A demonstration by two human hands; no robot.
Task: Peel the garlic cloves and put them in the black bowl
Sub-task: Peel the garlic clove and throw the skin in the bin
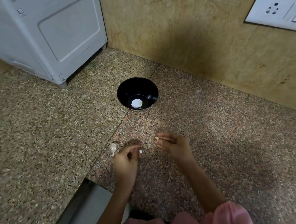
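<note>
Countertop (51,137) of speckled granite fills most of the frame, with a white appliance (51,34) at upper left and a tan tiled wall (177,21) across the top. A socket plate (281,9) is mounted on the wall at upper right.

The black bowl (137,94) stands just above centre, well apart from both hands. A white patch on its floor may be glare or a peeled clove; the view does not settle which. A faint yellowish fleck lies beside the patch.

The left hand (125,161), at lower centre, has its fingers curled and pinches a small white scrap (140,152), probably skin. The right hand (173,143), just right of it, pinches a small pale piece (157,139) at its fingertips, likely a clove being stripped.

An unpeeled garlic cluster (114,148) lies on the counter just beside the left hand's knuckles.

Judged progress is early to middle. At most one clove appears to be in the bowl, one is in hand and not yet delivered, and the cluster has yet to be separated, peeled and carried across.
</note>
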